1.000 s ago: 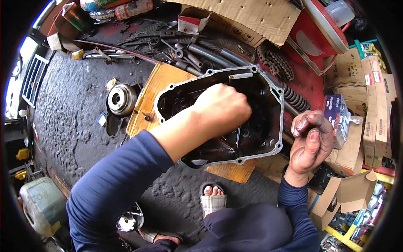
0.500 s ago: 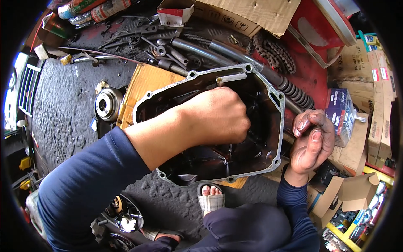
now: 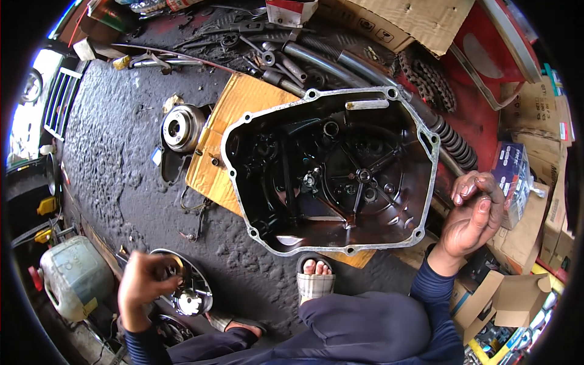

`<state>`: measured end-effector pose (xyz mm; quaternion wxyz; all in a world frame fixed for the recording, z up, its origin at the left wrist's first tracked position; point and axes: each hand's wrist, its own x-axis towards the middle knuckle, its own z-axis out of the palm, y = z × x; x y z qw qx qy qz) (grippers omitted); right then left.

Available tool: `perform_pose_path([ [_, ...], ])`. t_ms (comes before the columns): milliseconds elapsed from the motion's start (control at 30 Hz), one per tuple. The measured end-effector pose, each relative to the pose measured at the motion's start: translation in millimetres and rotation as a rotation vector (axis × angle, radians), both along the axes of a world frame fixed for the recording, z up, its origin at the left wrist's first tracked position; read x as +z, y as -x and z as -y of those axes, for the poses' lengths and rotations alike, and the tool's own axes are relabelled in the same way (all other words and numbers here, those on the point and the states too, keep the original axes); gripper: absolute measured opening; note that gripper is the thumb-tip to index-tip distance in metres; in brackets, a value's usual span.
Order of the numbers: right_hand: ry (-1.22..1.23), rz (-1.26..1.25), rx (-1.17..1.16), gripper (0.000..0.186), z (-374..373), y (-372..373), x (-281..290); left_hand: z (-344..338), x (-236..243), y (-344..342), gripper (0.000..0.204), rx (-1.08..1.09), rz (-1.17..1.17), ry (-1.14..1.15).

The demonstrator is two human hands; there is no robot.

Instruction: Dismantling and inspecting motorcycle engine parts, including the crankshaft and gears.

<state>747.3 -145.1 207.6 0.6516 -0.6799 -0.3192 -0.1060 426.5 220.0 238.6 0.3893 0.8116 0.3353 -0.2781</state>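
Observation:
A large metal engine cover (image 3: 429, 185) lies open side up, its oily dark inside in full sight with ribs and round bosses. Beyond its right rim, my right hand (image 3: 471, 216) is raised palm up, fingertips blackened. Its fingers curl in toward the thumb, and nothing shows in them. My left hand (image 3: 146, 283) is at the lower left, smeared by motion. Its fingers reach over a dark round housing (image 3: 207, 295) with a gold ring (image 3: 176, 266) and a bright metal part inside. Whether they grip the ring I cannot tell.
Cardboard (image 3: 213, 158) lies under the cover, beside a round metal rotor (image 3: 181, 129). Behind are shock absorbers (image 3: 450, 143), a chain (image 3: 429, 85) and loose metal parts. A cloudy jug (image 3: 76, 277) stands at left. Boxes (image 3: 517, 292) crowd the right; my sandalled foot (image 3: 316, 280) is in front.
My left hand has left the inside of the cover and swung down left to the round housing. My right hand keeps its curled pose. The whole view has shifted.

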Motion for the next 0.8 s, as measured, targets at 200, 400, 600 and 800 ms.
perform_pose_path([
  [200, 0.006, 0.007, -0.007, 0.033, -19, 6, 2, 23, -135, 197, 0.045, -0.128, -0.285, -0.468],
  [400, -0.020, -0.028, 0.040, 0.034, -24, 11, 7, 35, -35, 36, 0.022, 0.060, 0.233, -0.489],
  [600, -0.039, 0.003, 0.024, 0.033, -12, 6, 4, 106, 9, -203, 0.007, -0.719, 0.817, 0.025],
  [800, -0.161, 0.024, -0.073, 0.033, 9, -4, 5, 153, -30, -264, 0.006, -1.103, 0.609, -0.172],
])
